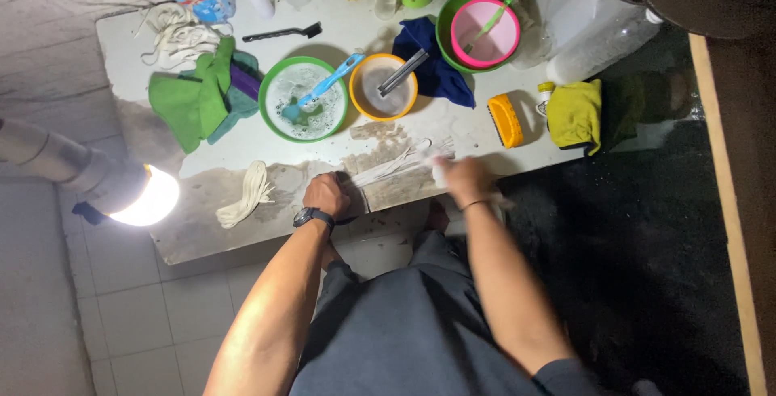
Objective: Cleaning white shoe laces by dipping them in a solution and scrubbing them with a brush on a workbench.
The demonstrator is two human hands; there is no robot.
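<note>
Dark-trousered knees are jutting under the table while the left hand [326, 195] is pressing, fist clenched, on the near ends of white shoelaces [396, 166] so they lie taut, and the blurred right hand [462, 178], grip unreadable, is rubbing at their far ends

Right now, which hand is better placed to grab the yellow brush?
Probably the right. The right hand is blurred at the far end of the white laces, close below the yellow brush. The left hand pins the laces' other end, farther away.
</note>
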